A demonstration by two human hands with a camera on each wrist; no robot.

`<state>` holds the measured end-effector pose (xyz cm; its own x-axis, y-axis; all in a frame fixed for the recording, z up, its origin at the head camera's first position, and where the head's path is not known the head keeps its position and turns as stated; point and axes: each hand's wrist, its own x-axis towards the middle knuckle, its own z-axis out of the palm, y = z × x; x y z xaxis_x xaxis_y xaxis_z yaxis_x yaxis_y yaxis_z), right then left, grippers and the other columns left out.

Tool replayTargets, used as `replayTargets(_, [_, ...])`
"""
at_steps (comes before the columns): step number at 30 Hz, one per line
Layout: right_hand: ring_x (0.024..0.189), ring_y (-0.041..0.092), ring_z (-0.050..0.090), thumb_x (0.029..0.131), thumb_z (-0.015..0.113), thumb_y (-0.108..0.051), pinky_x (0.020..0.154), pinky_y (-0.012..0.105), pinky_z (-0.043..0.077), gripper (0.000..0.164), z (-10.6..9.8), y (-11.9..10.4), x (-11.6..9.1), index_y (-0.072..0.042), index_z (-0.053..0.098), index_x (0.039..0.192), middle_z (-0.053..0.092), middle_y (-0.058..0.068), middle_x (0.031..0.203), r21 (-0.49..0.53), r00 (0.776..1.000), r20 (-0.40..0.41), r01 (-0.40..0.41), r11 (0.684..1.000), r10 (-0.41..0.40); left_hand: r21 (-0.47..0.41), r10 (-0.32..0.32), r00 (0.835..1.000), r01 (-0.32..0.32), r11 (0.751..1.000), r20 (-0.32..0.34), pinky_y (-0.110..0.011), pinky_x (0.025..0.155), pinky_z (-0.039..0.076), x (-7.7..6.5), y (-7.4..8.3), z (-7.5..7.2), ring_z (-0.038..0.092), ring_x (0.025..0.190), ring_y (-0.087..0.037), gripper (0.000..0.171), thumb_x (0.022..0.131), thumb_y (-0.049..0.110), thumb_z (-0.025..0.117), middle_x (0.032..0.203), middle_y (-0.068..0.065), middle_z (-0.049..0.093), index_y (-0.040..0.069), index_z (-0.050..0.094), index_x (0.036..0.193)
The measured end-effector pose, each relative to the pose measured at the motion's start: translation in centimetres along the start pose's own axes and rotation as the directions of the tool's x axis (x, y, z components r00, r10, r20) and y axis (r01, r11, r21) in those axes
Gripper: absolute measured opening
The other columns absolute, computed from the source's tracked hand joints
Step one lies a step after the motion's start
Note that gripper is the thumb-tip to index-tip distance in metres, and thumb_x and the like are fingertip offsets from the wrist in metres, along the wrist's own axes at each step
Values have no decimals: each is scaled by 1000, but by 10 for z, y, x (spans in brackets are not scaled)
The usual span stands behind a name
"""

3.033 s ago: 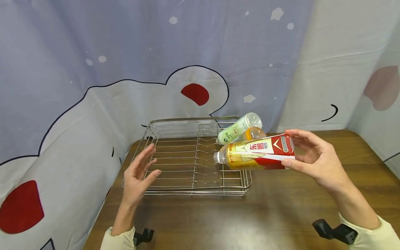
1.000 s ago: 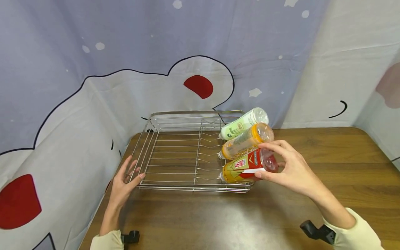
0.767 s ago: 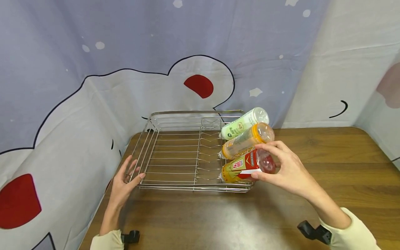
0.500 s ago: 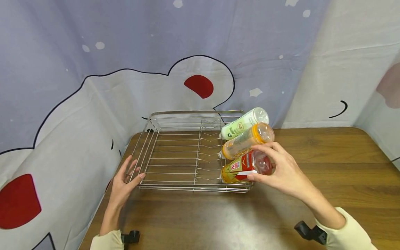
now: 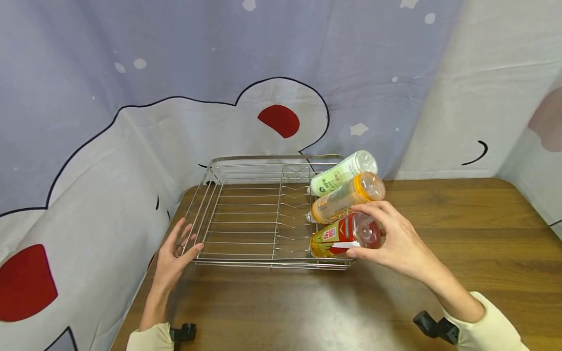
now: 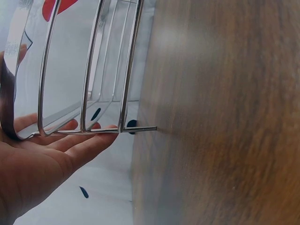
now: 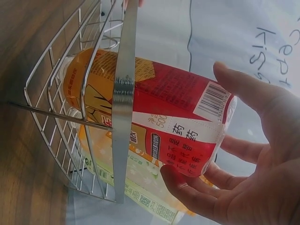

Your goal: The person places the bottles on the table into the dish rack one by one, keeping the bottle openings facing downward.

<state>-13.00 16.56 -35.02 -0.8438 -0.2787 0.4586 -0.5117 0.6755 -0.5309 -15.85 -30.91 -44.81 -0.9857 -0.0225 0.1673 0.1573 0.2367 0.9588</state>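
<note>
My right hand (image 5: 391, 240) holds a red and yellow plastic drink bottle (image 5: 335, 236) near its base, thumb on one side and fingers on the other. The bottle leans neck-down in the right end of a wire dish rack (image 5: 246, 223); in the right wrist view its label (image 7: 164, 108) shows behind the rack's flat metal rim (image 7: 123, 98). Behind it lean a clear bottle with an orange band (image 5: 342, 199) and a pale green bottle (image 5: 338, 175). My left hand (image 5: 173, 256) holds the rack's left end at the front corner, fingers along the wires (image 6: 86, 70).
The rack stands on a brown wooden table (image 5: 272, 302), close to a patterned curtain (image 5: 175, 146) at the back and left. Wavy dividing wires (image 5: 291, 214) run down the rack right of its middle.
The red and yellow bottle has gone from being held level above the rack to leaning neck-down in its right end. My left hand has moved down onto the rack's left end.
</note>
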Motion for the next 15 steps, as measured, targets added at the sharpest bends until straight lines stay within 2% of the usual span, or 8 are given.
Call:
replayTargets(9, [107,24,57,60,96,-32,85,51,48,81,-4,0,-4,-13,60,130,57,3,124,49,999,17,-28,998,27,6,-10,1000,10,1000,2,-12,92,44,1,-1,-1,49,120,0,83,93,3,67,156,-24,30,14,19,159])
replayTargets(13, [110,23,56,62,96,-30,79,42,57,82,-8,2,-4,-11,58,132,54,4,129,103,999,26,-41,994,38,43,-20,1000,20,999,1,-12,96,40,3,-1,-3,49,122,-3,83,93,5,67,156,-20,32,16,19,159])
replayTargets(15, [111,21,55,64,95,-28,73,34,59,83,-10,3,-5,-10,56,134,52,4,131,120,999,31,-47,992,43,73,-36,999,36,997,-1,-15,99,39,2,-2,-4,49,128,-12,83,94,7,67,156,-18,32,18,18,159])
